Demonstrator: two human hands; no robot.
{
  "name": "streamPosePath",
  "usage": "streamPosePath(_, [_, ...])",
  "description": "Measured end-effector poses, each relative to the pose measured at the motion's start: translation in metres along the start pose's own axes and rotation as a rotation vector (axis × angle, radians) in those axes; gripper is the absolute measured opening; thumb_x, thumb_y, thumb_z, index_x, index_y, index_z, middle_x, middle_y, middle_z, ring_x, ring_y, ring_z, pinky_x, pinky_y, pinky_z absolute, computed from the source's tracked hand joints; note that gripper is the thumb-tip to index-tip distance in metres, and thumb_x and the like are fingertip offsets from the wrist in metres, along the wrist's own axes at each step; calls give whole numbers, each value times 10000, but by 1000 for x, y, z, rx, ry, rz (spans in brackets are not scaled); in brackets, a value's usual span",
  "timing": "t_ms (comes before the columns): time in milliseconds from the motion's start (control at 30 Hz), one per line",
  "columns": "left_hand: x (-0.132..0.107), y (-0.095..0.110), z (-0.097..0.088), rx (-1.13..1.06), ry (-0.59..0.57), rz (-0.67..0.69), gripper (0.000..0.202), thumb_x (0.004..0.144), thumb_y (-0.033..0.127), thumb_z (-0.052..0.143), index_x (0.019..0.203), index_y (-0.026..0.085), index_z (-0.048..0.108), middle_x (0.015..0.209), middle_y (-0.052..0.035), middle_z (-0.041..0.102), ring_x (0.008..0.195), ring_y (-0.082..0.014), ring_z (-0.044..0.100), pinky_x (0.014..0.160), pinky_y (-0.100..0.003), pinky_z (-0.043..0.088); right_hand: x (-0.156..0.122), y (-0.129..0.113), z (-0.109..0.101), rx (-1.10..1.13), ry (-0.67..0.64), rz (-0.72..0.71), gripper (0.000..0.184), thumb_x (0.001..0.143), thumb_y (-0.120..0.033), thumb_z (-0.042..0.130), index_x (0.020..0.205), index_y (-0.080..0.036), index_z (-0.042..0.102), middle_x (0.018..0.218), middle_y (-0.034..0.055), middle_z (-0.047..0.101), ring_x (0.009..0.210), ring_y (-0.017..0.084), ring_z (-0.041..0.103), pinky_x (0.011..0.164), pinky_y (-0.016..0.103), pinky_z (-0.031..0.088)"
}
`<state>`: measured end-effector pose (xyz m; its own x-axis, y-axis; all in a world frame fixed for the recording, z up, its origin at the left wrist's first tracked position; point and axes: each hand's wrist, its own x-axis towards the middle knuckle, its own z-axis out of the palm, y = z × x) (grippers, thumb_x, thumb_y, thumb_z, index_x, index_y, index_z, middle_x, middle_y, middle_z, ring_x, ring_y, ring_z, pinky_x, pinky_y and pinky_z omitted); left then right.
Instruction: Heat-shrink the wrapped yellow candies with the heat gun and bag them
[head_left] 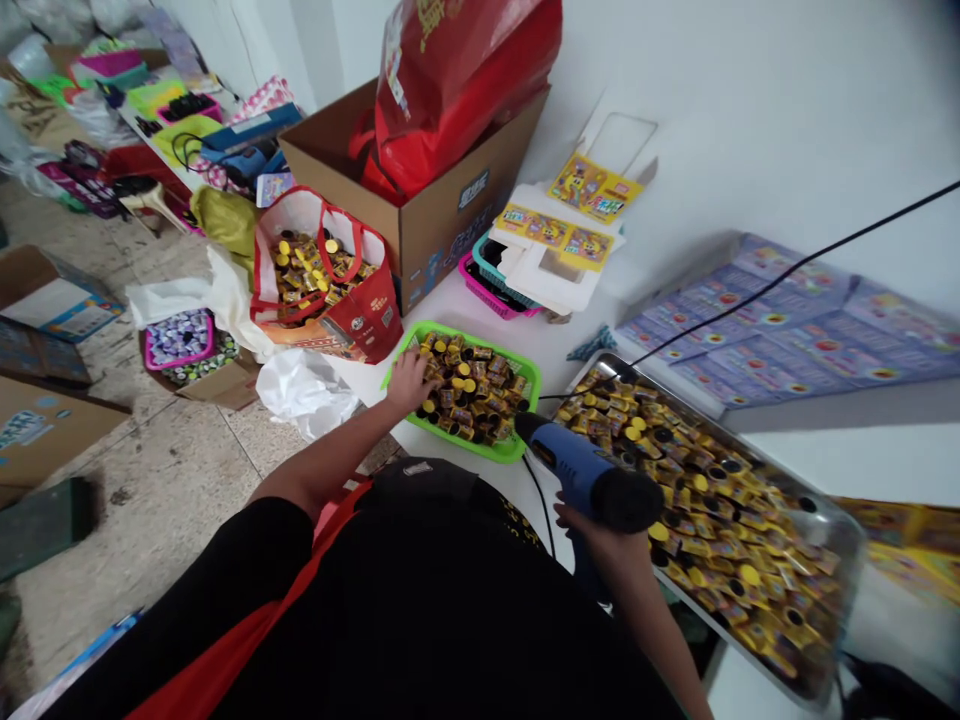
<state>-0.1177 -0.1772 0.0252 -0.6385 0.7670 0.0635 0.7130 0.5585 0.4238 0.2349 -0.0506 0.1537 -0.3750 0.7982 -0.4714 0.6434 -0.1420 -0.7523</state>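
Observation:
A green plastic basket (531,378) on the white table holds many small yellow-and-brown capped containers (480,392). My left hand (409,382) reaches over the basket's left rim, fingers stretched out against the containers there, with no container seen gripped. My right hand (611,545) is wrapped round the handle of a blue heat gun (574,462), whose dark nozzle points at the basket's right side. Just right of the heat gun lies a long metal tray (851,580) filled with more of the same containers.
A red-handled bag (367,315) of similar containers stands left of the basket, before a cardboard box (435,225) with a red bag. Stacked purple boxes (780,320) line the wall. A black cord (795,265) crosses above the tray. Crumpled white plastic (304,390) lies nearby.

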Motion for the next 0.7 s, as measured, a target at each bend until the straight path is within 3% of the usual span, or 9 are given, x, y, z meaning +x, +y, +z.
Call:
streamPosePath(67, [21,5,-3,24,-2,-129,754,928,536,669,1506,85,494,1572,-294,426,1481,-454,336,1188,-583,314,-3,-2,0,78,-79,68,352,523,-462,785,774,-218,752,639,79,717,599,289,693,615,428,595])
streamPosePath(133, [30,15,0,61,-81,-146,755,944,577,628,1509,91,503,1579,-289,431,1504,-473,296,1208,-631,253,-5,-4,1,139,-114,94,354,524,-459,779,781,-216,759,681,79,736,606,274,697,614,409,597])
streamPosePath(233, [17,36,11,132,-189,16,685,955,593,601,1470,141,568,1652,-248,351,1495,-480,320,1218,-671,200,-3,-2,4,95,-10,96,370,460,-435,781,739,-194,747,678,79,737,599,269,692,605,407,588])
streamPosePath(333, [-15,50,19,159,-255,219,734,921,578,663,1513,165,533,1679,-225,309,1475,-477,352,1202,-641,265,1,7,2,38,99,64,370,450,-412,779,736,-179,746,701,81,747,627,268,694,620,408,588])
streamPosePath(467, [-33,58,16,154,-310,328,619,953,532,632,1450,165,581,1493,-225,537,1352,-410,496,1104,-563,412,-1,10,-4,146,80,63,391,483,-410,795,793,-174,760,788,88,769,621,244,698,595,377,595])
streamPosePath(567, [-5,71,15,158,-235,357,495,1004,425,551,1409,145,597,1469,-220,550,1367,-381,483,1107,-522,414,-4,0,-3,210,45,64,367,506,-414,794,789,-182,753,757,84,760,597,237,699,575,362,597])
streamPosePath(700, [56,96,34,176,-222,378,615,990,369,566,1541,113,468,1638,-221,377,1528,-403,295,1208,-554,312,-4,-11,5,222,11,56,376,504,-423,801,787,-180,754,757,88,761,595,242,703,568,361,598])
